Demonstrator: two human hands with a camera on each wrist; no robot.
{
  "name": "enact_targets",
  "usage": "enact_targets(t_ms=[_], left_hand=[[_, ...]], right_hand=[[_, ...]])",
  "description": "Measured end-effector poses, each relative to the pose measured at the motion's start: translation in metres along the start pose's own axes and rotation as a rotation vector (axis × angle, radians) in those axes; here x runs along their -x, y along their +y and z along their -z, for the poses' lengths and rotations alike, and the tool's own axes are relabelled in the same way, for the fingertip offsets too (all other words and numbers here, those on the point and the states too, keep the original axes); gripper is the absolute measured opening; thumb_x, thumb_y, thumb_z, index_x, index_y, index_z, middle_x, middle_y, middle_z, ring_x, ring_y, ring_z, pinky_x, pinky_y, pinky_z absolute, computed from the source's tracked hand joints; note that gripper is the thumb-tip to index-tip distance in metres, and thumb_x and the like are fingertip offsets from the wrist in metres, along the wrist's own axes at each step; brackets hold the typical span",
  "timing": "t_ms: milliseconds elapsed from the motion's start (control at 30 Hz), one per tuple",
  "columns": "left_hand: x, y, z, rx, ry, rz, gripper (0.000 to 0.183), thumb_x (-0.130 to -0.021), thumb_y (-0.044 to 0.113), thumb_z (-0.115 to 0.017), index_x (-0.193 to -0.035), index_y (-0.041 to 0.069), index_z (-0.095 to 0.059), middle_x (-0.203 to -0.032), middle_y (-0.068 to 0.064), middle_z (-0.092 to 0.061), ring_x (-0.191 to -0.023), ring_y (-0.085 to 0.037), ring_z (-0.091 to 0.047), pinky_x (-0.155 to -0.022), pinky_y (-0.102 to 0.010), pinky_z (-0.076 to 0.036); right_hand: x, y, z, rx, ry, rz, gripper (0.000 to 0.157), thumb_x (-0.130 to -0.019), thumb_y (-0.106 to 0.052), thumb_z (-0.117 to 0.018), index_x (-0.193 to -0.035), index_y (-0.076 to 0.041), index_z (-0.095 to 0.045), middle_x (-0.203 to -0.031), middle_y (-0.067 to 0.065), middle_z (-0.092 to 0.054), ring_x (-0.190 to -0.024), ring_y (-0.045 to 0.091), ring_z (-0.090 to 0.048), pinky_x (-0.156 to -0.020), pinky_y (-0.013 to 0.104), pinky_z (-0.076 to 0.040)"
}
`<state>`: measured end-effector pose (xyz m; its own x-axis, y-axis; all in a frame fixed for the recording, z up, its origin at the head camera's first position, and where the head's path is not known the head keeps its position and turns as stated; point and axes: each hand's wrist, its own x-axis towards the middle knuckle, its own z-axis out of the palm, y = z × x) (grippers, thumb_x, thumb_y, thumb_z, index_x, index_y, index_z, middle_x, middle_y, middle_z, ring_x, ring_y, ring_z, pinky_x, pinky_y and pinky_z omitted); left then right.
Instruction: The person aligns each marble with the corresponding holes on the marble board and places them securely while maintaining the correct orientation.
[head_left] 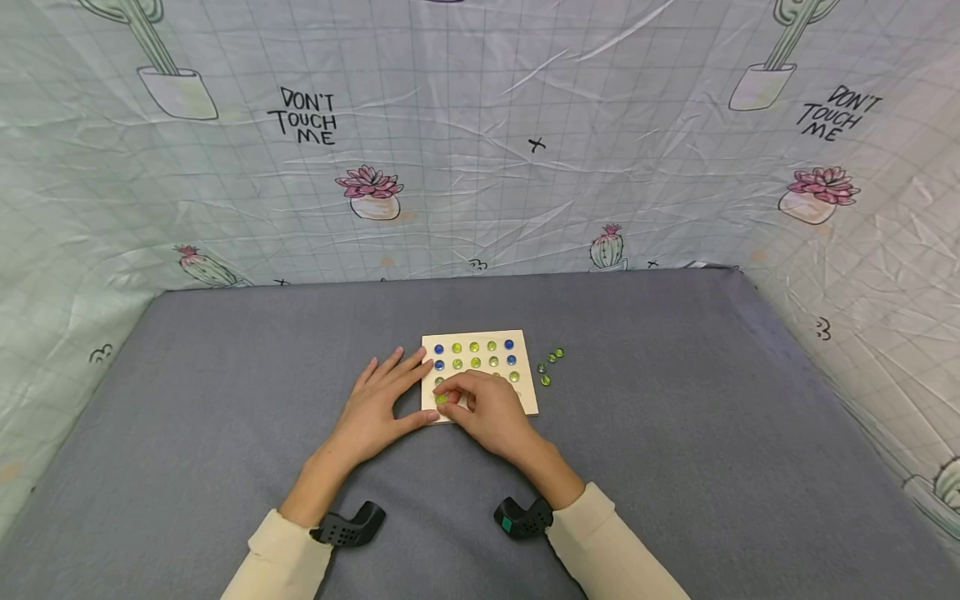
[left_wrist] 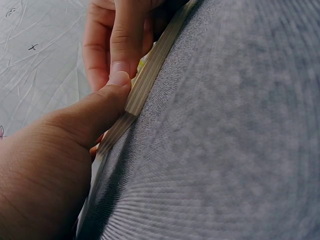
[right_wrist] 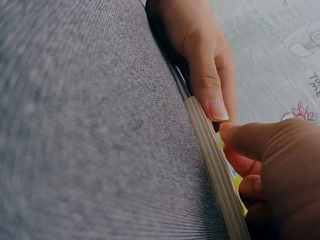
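Can see the striped side of a wooden board point(right_wrist: 216, 165) on grey cloth point(right_wrist: 100, 130), with the left hand point(right_wrist: 204, 60) at the top, its thumb by the board's end. Can see the right hand point(right_wrist: 295, 165) close up, with bent fingers and thumb near the other thumb. Can spot yellow bits point(right_wrist: 238, 180) behind the board's edge and a pink flower point(right_wrist: 302, 112) on a pale sheet point(right_wrist: 255, 65).

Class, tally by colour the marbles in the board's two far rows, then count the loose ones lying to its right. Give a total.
Blue marbles: 4
Green marbles: 6
Loose marbles: 4
Total: 14
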<state>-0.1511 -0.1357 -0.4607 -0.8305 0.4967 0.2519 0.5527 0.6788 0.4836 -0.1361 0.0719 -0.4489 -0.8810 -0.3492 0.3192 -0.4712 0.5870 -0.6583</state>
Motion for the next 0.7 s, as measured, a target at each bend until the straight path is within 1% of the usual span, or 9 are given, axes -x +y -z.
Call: enact_targets(t_ms=[200, 333, 467, 700], left_hand=[[0.0, 0.0, 0.0, 0.006, -0.001, 0.001, 0.072, -0.084, 0.047, -0.069, -0.145, 0.015, -0.045, -0.152, -0.004, -0.035, -0.141, -0.033, -0.023, -0.112, -0.056, -0.009], [0.0, 0.0, 0.0, 0.008, -0.004, 0.004, 0.072, -0.085, 0.047, -0.069, -0.145, 0.015, -0.045, -0.152, -0.004, -0.035, -0.141, -0.032, -0.022, -0.113, -0.055, -0.009], [0.0, 0.0, 0.001, 0.008, -0.004, 0.008, 0.072, -0.085, 0.048, -0.068, -0.145, 0.016, -0.045, -0.152, -0.003, -0.035, -0.141, -0.032, -0.022, -0.113, -0.055, -0.008], [0.0, 0.001, 0.002, 0.01, -0.016, 0.02, 0.073, -0.085, 0.048, -0.068, -0.146, 0.016, -0.044, -0.152, -0.002, -0.035, -0.141, -0.032, -0.022, -0.113, -0.054, -0.008]], right_hand=[[0.0, -0.001, 0.001, -0.032, 0.017, 0.002, 0.012, -0.088, -0.019, -0.072, -0.099, -0.016, -0.073, -0.075, -0.011, -0.06, -0.053, 0.003, -0.041, -0.049, 0.022, -0.036], [0.0, -0.002, 0.001, -0.065, 0.036, 0.006, 0.011, -0.089, -0.019, -0.071, -0.099, -0.015, -0.073, -0.076, -0.011, -0.062, -0.054, 0.003, -0.042, -0.05, 0.022, -0.038], [0.0, -0.001, 0.003, -0.103, 0.037, -0.002, 0.011, -0.09, -0.019, -0.069, -0.099, -0.014, -0.073, -0.077, -0.011, -0.062, -0.054, 0.004, -0.044, -0.049, 0.023, -0.039], [0.0, 0.005, 0.015, -0.188, 0.018, 0.011, 0.015, -0.091, -0.025, -0.068, -0.098, -0.014, -0.074, -0.078, -0.012, -0.061, -0.055, 0.007, -0.046, -0.05, 0.024, -0.04]])
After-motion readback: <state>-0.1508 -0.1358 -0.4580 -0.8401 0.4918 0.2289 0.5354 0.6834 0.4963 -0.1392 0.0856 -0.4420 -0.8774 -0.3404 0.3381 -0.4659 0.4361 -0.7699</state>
